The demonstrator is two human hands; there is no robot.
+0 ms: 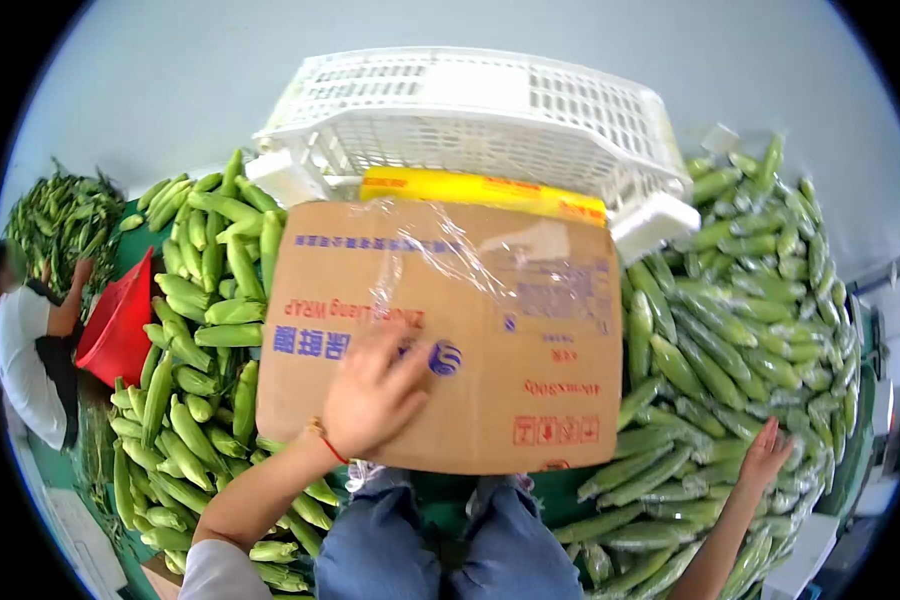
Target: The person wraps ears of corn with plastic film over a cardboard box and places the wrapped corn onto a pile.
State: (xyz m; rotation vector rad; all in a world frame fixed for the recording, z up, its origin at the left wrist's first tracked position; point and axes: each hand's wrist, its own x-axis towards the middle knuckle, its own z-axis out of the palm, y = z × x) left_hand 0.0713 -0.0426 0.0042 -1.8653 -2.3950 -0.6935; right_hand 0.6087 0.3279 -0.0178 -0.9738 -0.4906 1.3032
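Note:
My left hand (373,388) lies over a cardboard box (450,340) printed in blue and red, its fingers stretched out and slightly blurred. No object shows in that hand. Off to the right, my right hand (767,452) is at a pile of green corn ears wrapped in clear film (715,370). Its fingers look extended and apart; whether they touch an ear, I cannot tell. Against the box's far edge lies a yellow roll-like packet with red print (485,188). Some clear film clings to the box top.
A white plastic crate (470,110) stands behind the box. Unwrapped corn ears in green husks (205,350) are heaped at left. Beyond them is a red bucket (117,322), with another person (32,350) beside a pile of green leafy pieces (60,222).

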